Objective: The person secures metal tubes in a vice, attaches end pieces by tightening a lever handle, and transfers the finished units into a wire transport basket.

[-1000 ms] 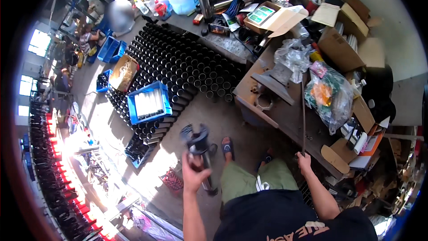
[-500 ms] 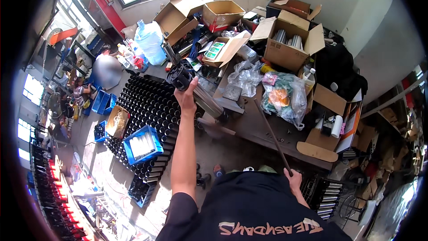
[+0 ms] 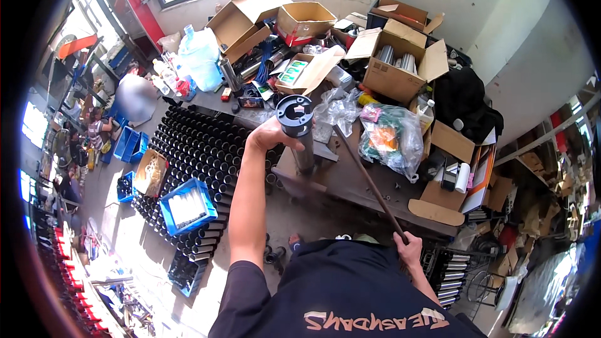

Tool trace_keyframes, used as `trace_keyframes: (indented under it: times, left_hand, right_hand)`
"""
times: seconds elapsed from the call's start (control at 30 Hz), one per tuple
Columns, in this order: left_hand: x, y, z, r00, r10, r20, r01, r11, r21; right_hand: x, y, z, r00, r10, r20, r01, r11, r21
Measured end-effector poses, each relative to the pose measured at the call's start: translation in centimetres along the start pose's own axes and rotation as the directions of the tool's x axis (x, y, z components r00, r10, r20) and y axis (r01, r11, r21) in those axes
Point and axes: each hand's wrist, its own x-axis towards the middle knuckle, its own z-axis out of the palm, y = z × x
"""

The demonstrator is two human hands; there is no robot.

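My left hand (image 3: 270,136) is wrapped round a metal tube (image 3: 303,155) just below its black ringed end piece (image 3: 295,126). The tube stands nearly upright at the table's near left corner, with the open, holed end facing up. Whether its lower end rests on the tabletop I cannot tell. In my right hand (image 3: 409,249), low on the right, is the near end of a long thin dark rod (image 3: 370,185). The rod slants up and left across the table, its far tip close to the tube and a clear plastic bag (image 3: 338,109).
The brown table (image 3: 350,194) carries open cardboard boxes (image 3: 394,81), a filled plastic bag (image 3: 391,141) and a blue water jug (image 3: 200,56). Dense rows of black-topped tubes (image 3: 194,144) stand at left, a blue crate (image 3: 188,206) on them. Another person (image 3: 134,97) is at far left.
The tube has swung from a leftward slant to nearly upright, and my left hand has moved right and slightly down with it. The rod stays in my right hand, its far tip slightly higher.
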Motion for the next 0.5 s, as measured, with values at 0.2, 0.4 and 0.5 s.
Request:
trace_keyframes:
  times: [0.2,0.4,0.5]
  left_hand:
    - [-2.6,-1.6,1.7,0.987,0.014,-0.158,-0.042,0.984,-0.173]
    - [-1.0,-4.1,8.6,0.591,0.292,-0.752,-0.112,0.953,0.282]
    - [0.0,-3.1,10.6,0.365,0.334,-0.869,-0.007,0.935,0.356]
  right_hand:
    - [-0.2,-2.2,-1.1,0.998,-0.027,0.064,0.025,0.999,0.026]
    - [0.8,-3.2,-2.9,0.992,-0.085,0.093,0.084,0.996,0.02]
    - [2.9,-5.2,-5.3,0.977,-0.203,0.067,0.209,0.972,-0.11]
